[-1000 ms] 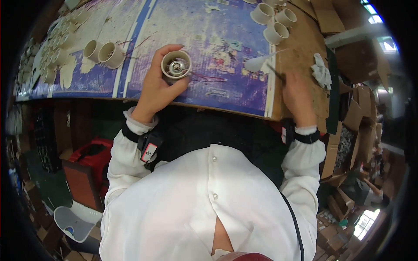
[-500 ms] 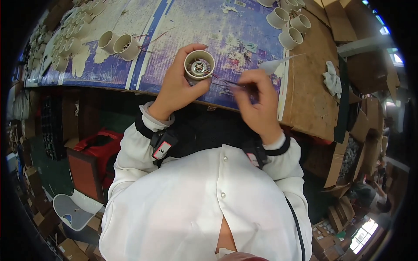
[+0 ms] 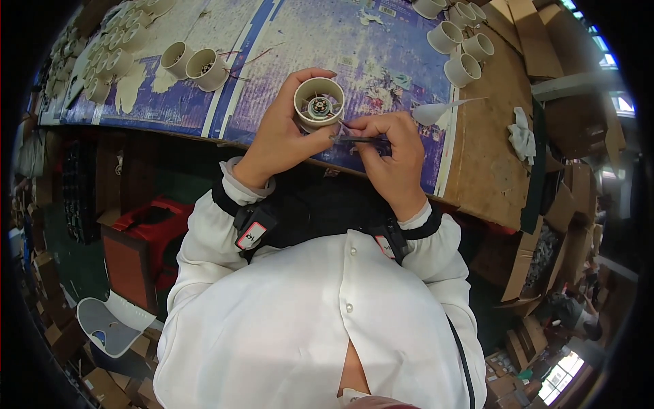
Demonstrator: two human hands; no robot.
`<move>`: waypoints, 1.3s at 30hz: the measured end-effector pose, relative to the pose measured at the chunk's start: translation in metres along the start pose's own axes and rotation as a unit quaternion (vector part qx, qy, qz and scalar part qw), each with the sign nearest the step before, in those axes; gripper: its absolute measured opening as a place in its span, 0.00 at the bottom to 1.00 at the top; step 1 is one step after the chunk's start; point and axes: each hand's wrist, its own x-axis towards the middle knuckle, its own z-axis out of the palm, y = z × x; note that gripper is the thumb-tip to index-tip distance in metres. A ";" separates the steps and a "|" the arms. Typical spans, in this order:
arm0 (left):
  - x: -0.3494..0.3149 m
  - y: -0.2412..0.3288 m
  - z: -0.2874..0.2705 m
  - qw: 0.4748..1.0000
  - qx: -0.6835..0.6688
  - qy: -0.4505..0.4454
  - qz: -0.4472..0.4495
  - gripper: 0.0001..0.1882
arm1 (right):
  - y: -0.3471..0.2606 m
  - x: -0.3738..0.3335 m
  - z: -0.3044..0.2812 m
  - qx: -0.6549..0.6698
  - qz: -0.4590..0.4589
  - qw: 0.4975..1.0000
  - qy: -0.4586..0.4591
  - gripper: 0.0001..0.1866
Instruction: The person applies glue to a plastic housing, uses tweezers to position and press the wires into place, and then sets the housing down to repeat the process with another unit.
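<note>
My left hand (image 3: pixel 283 140) is wrapped round a white round cup-shaped housing (image 3: pixel 298 103), its open top facing up. A small metal motor (image 3: pixel 319 107) sits inside the housing. Close to the housing's right side, my right hand (image 3: pixel 395 153) is closed on a slim dark tool (image 3: pixel 368 140), whose exact kind I cannot make out. Its fingertips pinch near thin wires (image 3: pixel 346 129) coming off the housing. The tool's tip reaches the left thumb; whether they touch is unclear.
Two similar housings (image 3: pixel 208 70) with wires stand to the left, with many more (image 3: pixel 119 63) behind them. Several others (image 3: pixel 462 70) stand at the far right. A white piece with a long thin nozzle (image 3: pixel 429 113) and a crumpled white cloth (image 3: pixel 522 136) lie on the cardboard-covered table (image 3: pixel 487 163).
My right hand has moved left, bringing the dark tool to the housing's lower right side. The housing has shifted slightly right in my left hand.
</note>
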 end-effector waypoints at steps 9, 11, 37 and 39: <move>0.000 -0.001 0.003 0.996 -0.086 0.028 -0.025 0.35 | 0.002 -0.002 0.008 -0.027 -0.066 0.997 0.007 0.15; 0.001 0.002 0.002 0.992 -0.096 0.038 -0.069 0.34 | 0.000 -0.003 0.006 -0.030 -0.065 0.997 -0.004 0.15; 0.002 -0.014 0.000 0.950 0.280 0.093 0.102 0.28 | -0.002 0.020 -0.008 0.269 0.050 0.962 -0.018 0.07; 0.002 -0.014 0.000 0.957 0.260 0.093 0.084 0.28 | -0.002 0.019 -0.001 0.262 0.080 0.961 -0.035 0.07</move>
